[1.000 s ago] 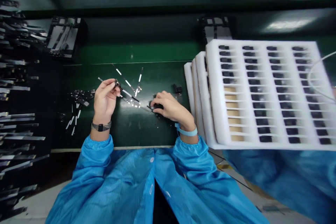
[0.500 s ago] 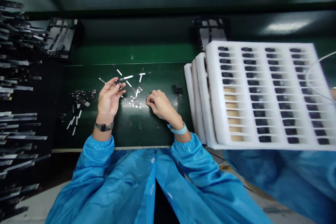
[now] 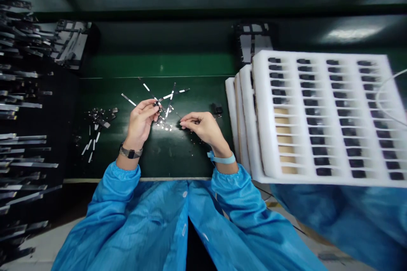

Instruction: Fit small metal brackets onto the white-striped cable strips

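Strip (image 3: pixel 167 96), banded black and white, in the worker's left hand (image 3: pixel 140 120); worktop (image 3: pixel 168 159) beneath that grip, dark green. Right of it: foam tray (image 3: pixel 264 127), white, with columns of black pieces (image 3: pixel 321 151).

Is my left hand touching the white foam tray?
No, the left hand pinches a small dark part, well away from the white foam tray.

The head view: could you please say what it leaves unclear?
Head view: held end of the strip part, covered by the left hand.
Head view: whether the right hand pinches anything; too small and dark.
Head view: lower right of white tray, cut off by picture edge.
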A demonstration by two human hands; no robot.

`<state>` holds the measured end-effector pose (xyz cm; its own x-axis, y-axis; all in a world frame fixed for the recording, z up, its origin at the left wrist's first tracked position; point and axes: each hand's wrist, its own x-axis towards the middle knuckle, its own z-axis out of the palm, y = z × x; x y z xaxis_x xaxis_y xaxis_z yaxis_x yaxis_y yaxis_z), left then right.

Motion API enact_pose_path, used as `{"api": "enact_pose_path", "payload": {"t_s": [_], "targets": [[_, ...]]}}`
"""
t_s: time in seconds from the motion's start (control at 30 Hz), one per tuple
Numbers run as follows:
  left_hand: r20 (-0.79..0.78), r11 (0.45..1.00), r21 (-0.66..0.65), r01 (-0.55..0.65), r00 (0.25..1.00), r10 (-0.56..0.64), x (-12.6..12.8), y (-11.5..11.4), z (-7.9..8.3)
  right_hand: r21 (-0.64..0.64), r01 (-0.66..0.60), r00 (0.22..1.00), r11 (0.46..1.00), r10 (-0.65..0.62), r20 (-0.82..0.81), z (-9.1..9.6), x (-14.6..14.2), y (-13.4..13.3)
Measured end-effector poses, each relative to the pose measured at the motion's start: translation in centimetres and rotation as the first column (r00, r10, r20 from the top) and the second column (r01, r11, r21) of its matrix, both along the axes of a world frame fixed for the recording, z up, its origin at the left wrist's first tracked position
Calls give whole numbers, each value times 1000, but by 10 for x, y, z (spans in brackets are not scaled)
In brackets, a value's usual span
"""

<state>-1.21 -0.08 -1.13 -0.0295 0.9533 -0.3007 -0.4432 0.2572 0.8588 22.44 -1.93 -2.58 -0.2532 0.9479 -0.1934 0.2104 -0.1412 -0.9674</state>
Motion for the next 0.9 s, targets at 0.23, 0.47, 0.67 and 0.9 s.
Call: {"api": "enact_pose_path", "payload": {"t_s": [0.23, 0.47, 0.67, 0.9], "targets": [[7, 1000, -1, -13, 1000, 13, 3, 0, -1, -63, -50, 996, 997, 45, -83, -2, 1, -1], [-5, 1000, 18, -1, 1000, 1, 3, -2, -2, -113, -9, 987, 994, -9, -160, -2, 2, 2], [-49, 999, 25, 30, 998, -29, 11, -5, -3, -68, 17, 994, 998, -24, -104, 0, 1, 2], [-101, 997, -6, 71, 992, -71, 29, -14, -6, 16, -31, 998, 999, 32, -54, -1, -1, 1]]}}
